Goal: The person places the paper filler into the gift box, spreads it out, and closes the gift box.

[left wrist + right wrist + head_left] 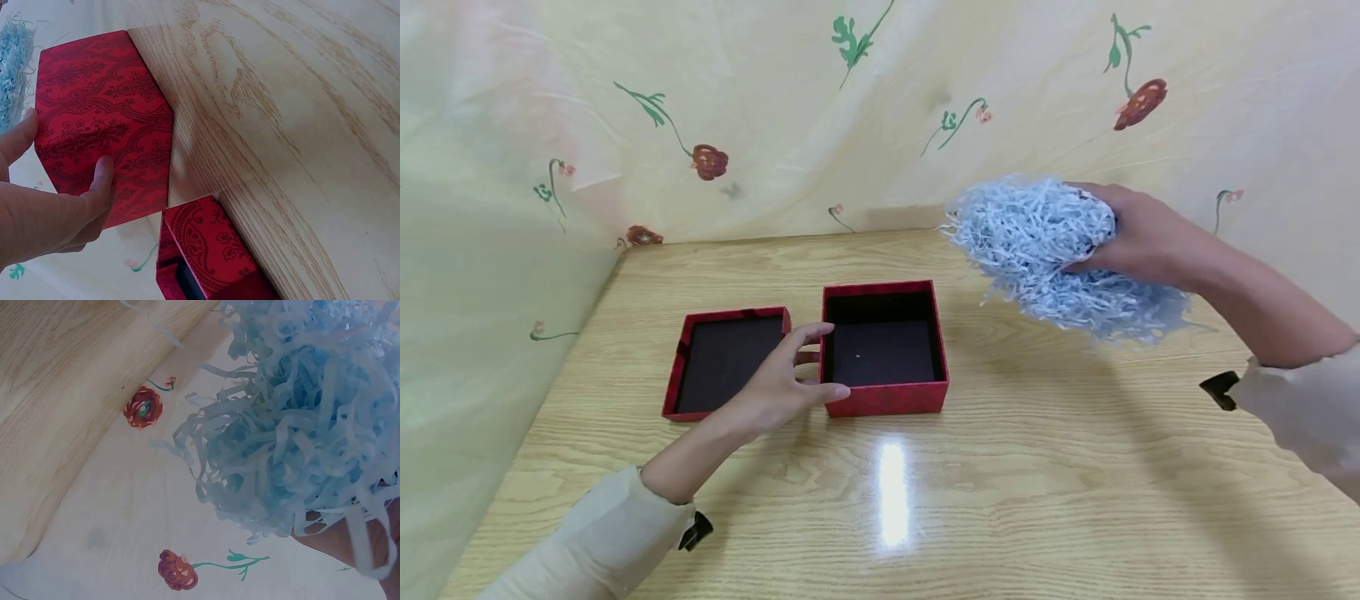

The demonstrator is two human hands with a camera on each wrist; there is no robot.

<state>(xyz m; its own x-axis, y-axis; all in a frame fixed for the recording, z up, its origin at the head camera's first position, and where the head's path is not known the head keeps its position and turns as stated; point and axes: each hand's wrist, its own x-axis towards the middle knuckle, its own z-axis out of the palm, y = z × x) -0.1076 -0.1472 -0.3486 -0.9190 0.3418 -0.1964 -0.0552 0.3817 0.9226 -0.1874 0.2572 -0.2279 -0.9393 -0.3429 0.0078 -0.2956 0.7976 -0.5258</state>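
My right hand (1138, 233) grips a big bundle of pale blue shredded paper (1030, 229), held up above the right part of the table. Strands of it hang below the hand and fill much of the right wrist view, where they hide most of the fingers. At the centre stands a red patterned box (887, 400) with a black inside, its top uncovered. My left hand (778, 387) touches the left side of this box, thumb at the front corner and fingers spread along the side. In the left wrist view, fingertips (103, 169) rest against the box's red wall (100, 94).
Left of the box, partly behind my left hand, the red lid (730, 354) lies with its black inside up. Both stand on a wood-grain table (1015, 500). A flower-printed cloth (775, 117) hangs along the back and left side.
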